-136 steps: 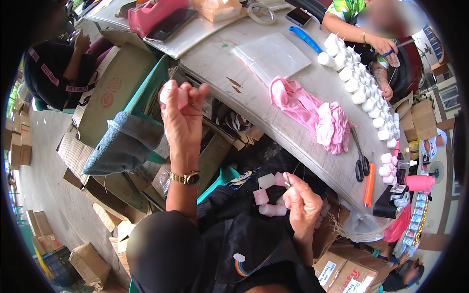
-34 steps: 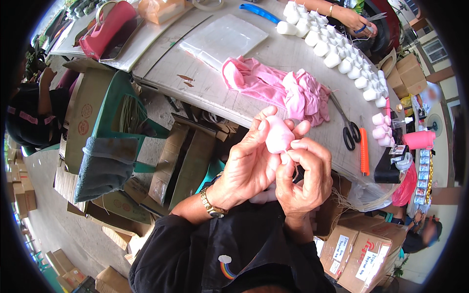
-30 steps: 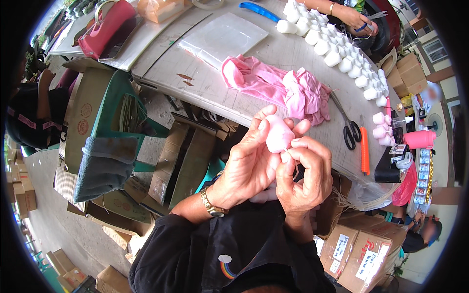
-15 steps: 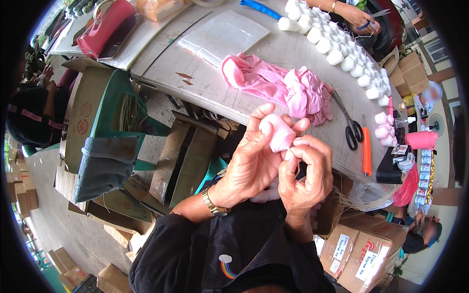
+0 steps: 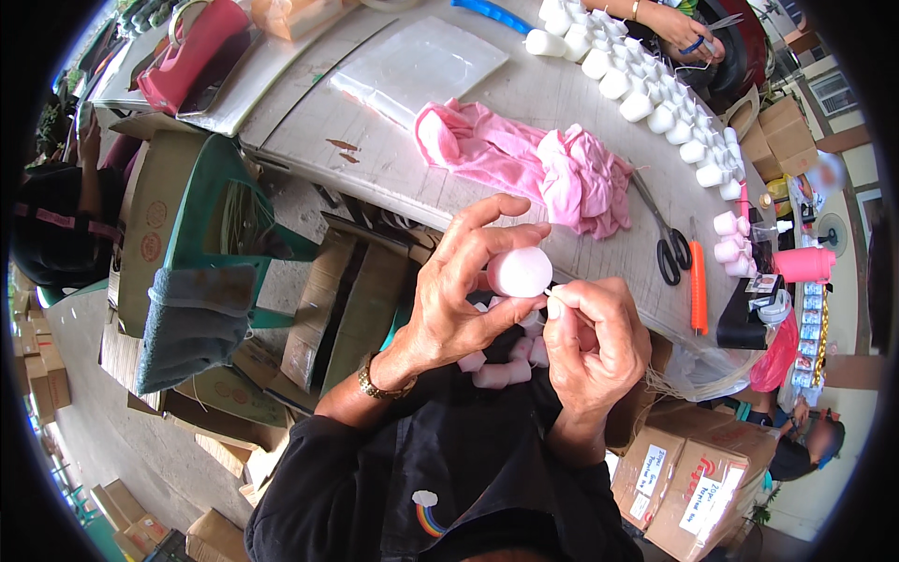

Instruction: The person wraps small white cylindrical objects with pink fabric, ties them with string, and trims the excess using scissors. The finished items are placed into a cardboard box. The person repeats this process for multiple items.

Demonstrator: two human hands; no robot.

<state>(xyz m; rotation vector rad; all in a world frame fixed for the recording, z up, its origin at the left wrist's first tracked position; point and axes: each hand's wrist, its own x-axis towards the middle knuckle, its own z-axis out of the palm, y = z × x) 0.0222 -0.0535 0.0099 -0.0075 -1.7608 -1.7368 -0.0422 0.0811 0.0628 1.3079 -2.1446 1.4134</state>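
Observation:
My left hand (image 5: 449,290) holds a short, pale pink candle (image 5: 524,273) between thumb and curled fingers, its flat round end facing up toward me. At the candle's right edge, my right hand (image 5: 597,347) pinches the thin white wick (image 5: 551,292) between thumb and forefinger. Below my hands, several more pink candles (image 5: 501,376) lie on my lap, partly covered by my hands. Just beyond my fingers, a crumpled pink cloth (image 5: 585,183) rests along the table (image 5: 375,178).
Rows of white candles (image 5: 639,105) line the table's far right side. Black-handled scissors (image 5: 672,255), an orange cutter (image 5: 699,290) and several pink candles (image 5: 731,251) lie nearer. A co-worker's hand (image 5: 688,33) holds scissors at the back. Cardboard boxes (image 5: 688,487) stand right; a green chair (image 5: 201,220) left.
My left hand has turned the candle, so its flat end now shows instead of its side. Both hands have shifted slightly down, and more candles on my lap have come into view.

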